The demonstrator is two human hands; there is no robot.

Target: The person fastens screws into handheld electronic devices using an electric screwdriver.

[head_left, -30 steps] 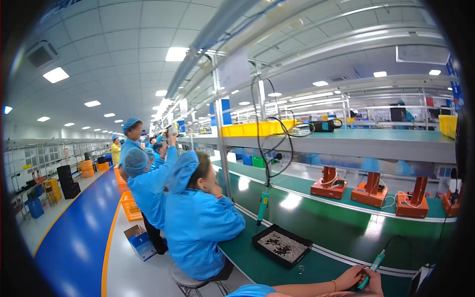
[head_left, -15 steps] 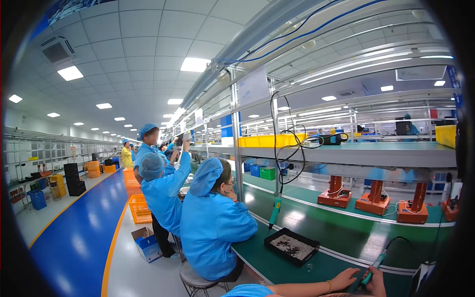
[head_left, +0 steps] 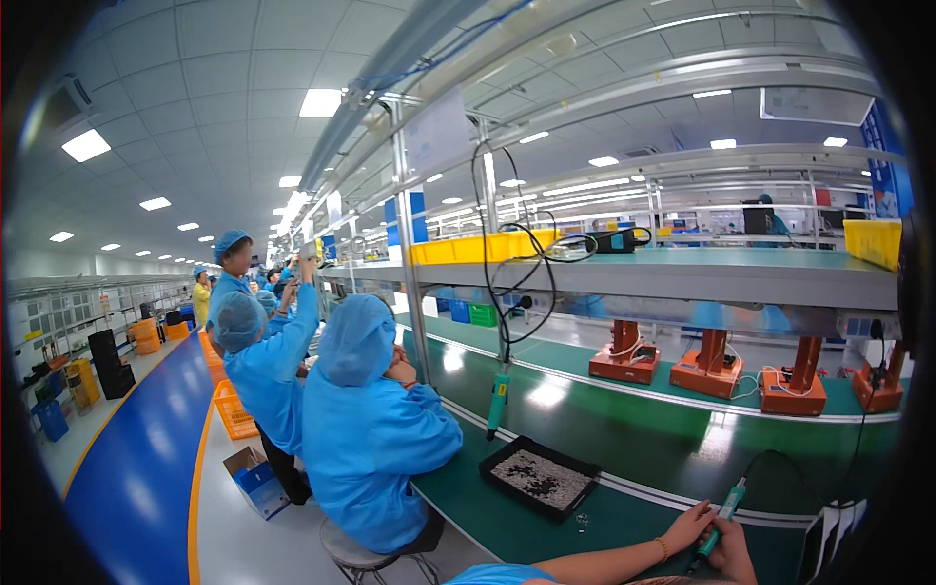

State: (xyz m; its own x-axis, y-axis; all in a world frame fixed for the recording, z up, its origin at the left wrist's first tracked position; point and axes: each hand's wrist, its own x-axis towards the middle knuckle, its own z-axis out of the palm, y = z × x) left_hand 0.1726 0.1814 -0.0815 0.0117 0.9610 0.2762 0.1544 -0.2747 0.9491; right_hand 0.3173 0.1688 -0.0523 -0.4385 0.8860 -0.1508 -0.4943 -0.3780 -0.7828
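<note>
A green electric screwdriver (head_left: 726,508) slants down at the lower right, its black cable rising from the top end. My right hand (head_left: 733,552) is closed around its lower body. Just to the left, my left hand (head_left: 688,526) has its fingers stretched out to the side of the screwdriver, perhaps touching it; a bracelet (head_left: 663,548) circles that wrist. Left of both hands, a black tray (head_left: 494,475) of small pale and dark pieces lies on the green bench (head_left: 624,512). A few tiny clear bits (head_left: 583,522) lie beside the tray.
Another green electric screwdriver (head_left: 497,402) hangs above the tray. To the left a co-worker (head_left: 366,439) in blue sits on a stool (head_left: 356,546). Several orange stands (head_left: 704,375) line the bench's far side. A shelf (head_left: 624,281) bearing yellow bins (head_left: 483,248) spans above.
The view has swung to the right, so the scene sits further left. My left hand has come closer to the screwdriver, which my right hand still holds.
</note>
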